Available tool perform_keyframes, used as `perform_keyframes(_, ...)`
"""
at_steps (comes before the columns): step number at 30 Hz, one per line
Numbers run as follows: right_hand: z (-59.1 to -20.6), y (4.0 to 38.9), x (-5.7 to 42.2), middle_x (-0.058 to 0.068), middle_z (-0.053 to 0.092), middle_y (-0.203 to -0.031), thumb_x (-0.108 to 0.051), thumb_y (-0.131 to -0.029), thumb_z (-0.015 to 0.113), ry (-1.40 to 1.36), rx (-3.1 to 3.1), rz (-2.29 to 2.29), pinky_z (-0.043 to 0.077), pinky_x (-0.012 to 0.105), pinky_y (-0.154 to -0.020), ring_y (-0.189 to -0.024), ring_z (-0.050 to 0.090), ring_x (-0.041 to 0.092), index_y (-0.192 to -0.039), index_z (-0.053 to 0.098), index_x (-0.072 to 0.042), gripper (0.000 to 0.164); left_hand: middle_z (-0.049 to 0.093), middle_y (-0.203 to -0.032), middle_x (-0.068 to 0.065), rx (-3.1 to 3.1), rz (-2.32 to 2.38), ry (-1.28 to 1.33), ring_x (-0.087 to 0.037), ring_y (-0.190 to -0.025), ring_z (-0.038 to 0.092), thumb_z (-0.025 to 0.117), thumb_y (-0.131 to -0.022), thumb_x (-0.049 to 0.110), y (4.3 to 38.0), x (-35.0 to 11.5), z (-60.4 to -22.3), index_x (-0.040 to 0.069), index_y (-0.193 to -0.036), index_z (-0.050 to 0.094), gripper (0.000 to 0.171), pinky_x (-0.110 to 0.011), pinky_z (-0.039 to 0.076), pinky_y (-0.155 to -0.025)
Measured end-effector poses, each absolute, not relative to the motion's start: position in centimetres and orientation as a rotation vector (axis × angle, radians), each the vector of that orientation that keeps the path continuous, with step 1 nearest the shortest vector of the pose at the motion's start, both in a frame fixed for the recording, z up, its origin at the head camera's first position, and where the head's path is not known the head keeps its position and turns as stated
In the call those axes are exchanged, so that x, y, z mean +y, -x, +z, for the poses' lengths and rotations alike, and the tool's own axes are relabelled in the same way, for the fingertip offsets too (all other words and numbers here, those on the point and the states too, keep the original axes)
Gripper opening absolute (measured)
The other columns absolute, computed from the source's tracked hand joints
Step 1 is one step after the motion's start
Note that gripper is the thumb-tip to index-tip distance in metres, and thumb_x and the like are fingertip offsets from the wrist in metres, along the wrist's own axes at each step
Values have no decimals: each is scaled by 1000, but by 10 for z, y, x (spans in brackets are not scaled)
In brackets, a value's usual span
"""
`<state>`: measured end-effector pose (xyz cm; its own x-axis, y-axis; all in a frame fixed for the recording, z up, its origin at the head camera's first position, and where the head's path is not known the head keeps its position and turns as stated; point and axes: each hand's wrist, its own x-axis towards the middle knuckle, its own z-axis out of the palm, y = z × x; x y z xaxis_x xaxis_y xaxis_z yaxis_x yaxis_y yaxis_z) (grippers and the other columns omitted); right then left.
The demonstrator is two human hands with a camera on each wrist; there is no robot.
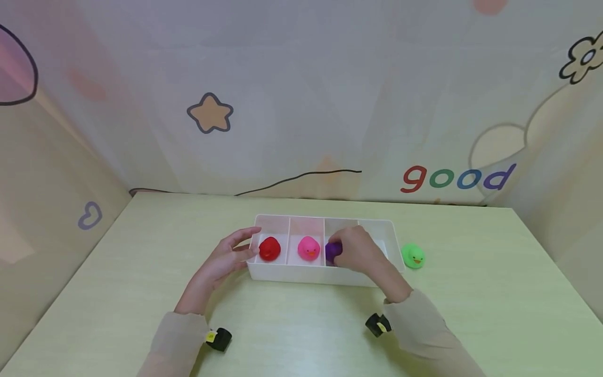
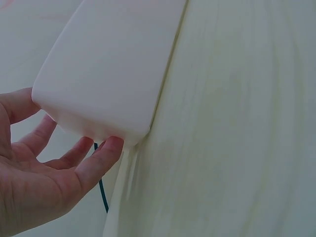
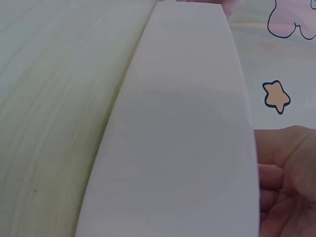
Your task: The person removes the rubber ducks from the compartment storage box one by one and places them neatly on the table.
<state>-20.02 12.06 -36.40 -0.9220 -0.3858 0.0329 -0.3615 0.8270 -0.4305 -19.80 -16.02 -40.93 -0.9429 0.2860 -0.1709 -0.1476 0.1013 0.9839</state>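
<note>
A white divided tray [image 1: 292,273] stands on the table. The left hand [image 1: 228,255] rests its spread fingers and thumb against the tray's left end; in the left wrist view the fingertips [image 2: 114,143] touch that end wall. The right hand [image 1: 360,250] reaches over the front wall and pinches a purple rubber duck [image 1: 333,252], mostly hidden by the fingers, in the third compartment from the left. A red rubber duck [image 1: 270,249] sits in the leftmost compartment, a pink one in the second. In the right wrist view, the tray's wall [image 3: 173,123] hides the fingertips.
A green rubber duck [image 1: 413,256] stands on the table just right of the tray. The pale wooden table [image 1: 301,330] ends at a printed curtain [image 1: 301,104] behind. Black wrist cameras hang under both sleeves.
</note>
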Motion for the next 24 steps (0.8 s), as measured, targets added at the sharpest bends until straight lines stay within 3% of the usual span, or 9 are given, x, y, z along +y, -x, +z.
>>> perform_keyframes(9,-355,191,136,11,67,-88,-2,-69,73,716,3020,-831,53,33,-70,-79,60,23,-96,69,0,27,26,-144,-14,2067,1912,-132,-36,-127,33,55,-89,8,198,-160,-410,10,-137,39,51,-44,42,-94)
perform_keyframes(24,-337,179,176,21,66,-97,1,-73,70,611,3066,-1051,54,39,-72,-83,64,29,-104,65,7,33,28,-143,-14,2100,1899,-125,-36,-126,33,55,-89,10,197,-160,-410,13,-136,40,50,-46,42,-94)
